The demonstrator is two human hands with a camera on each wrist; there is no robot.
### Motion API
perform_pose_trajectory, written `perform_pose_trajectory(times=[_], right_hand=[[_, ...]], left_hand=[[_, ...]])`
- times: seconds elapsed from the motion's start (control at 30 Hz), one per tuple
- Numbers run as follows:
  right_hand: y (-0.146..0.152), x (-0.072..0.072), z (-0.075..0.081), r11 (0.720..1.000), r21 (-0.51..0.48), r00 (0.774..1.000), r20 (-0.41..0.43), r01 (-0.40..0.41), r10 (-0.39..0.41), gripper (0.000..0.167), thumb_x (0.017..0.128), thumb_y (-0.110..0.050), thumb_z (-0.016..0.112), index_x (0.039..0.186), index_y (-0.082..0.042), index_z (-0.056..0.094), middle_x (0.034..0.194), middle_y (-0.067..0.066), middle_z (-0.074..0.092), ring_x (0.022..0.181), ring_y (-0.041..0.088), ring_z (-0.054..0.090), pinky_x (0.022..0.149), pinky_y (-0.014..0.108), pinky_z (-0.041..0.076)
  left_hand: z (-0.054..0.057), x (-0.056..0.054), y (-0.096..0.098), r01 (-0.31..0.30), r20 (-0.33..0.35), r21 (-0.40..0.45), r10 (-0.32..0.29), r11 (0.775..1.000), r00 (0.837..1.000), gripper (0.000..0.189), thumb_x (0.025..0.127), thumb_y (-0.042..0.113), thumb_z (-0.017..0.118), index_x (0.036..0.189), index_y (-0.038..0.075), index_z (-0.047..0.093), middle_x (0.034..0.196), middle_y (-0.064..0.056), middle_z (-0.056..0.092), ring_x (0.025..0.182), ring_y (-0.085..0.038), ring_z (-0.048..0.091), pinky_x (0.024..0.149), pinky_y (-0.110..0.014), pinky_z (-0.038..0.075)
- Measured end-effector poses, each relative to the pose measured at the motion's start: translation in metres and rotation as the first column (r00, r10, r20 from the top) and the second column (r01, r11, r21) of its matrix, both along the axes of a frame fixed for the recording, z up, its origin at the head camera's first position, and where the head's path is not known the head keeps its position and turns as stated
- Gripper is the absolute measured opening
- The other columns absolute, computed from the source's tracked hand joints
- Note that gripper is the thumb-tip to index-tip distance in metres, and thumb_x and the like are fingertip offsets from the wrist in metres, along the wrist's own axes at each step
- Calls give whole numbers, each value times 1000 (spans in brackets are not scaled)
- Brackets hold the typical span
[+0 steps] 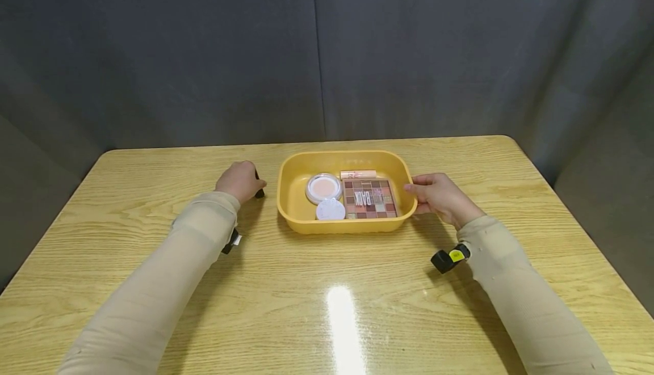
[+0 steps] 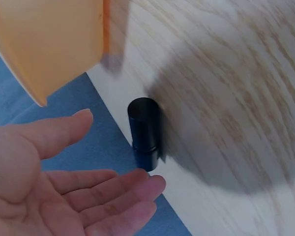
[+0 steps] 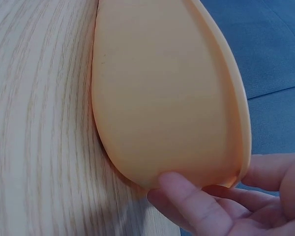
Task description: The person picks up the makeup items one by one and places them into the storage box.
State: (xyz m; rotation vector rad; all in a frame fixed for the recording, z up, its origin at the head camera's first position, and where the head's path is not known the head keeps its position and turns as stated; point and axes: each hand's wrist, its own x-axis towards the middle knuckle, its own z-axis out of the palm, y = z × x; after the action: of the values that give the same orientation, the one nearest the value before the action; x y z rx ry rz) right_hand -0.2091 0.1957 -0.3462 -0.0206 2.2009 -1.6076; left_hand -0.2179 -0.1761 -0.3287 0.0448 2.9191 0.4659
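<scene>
My left hand [image 1: 239, 182] is beside a small black cylindrical tube [image 2: 145, 128], left of the yellow bin. In the left wrist view its fingers are extended and spread from the thumb, fingertips right at one end of the tube. My right hand [image 1: 440, 196] grips the right end of the yellow bin [image 1: 347, 227], its thumb at the rim and its fingers [image 3: 187, 199] against the outer wall. Inside the bin lie an eyeshadow palette [image 1: 383, 207] lettered "BACK", a round compact [image 1: 324, 186], a pale round case [image 1: 330, 209] and a pink tube [image 1: 359, 174].
Everything stands on a wood-grain table [image 1: 286, 295] with rounded far corners. Grey curtains [image 1: 204, 57] rise behind its far edge and at both sides. A bright reflection lies on the near tabletop. Each wrist wears a small black camera, such as the right one [image 1: 443, 260].
</scene>
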Motion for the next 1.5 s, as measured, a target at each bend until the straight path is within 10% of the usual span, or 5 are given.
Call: perform_pose_trajectory(times=[1.5], right_hand=[[4, 4, -1, 1000, -1, 1000, -7, -11, 11, 49, 102, -9, 47, 139, 21, 32, 128, 39, 48, 83, 12, 66, 70, 29, 56]], left_hand=[[-23, -27, -5, -141, 91, 85, 133, 986, 987, 43, 93, 17, 61, 121, -15, 55, 122, -29, 57, 103, -37, 57, 90, -44, 48]])
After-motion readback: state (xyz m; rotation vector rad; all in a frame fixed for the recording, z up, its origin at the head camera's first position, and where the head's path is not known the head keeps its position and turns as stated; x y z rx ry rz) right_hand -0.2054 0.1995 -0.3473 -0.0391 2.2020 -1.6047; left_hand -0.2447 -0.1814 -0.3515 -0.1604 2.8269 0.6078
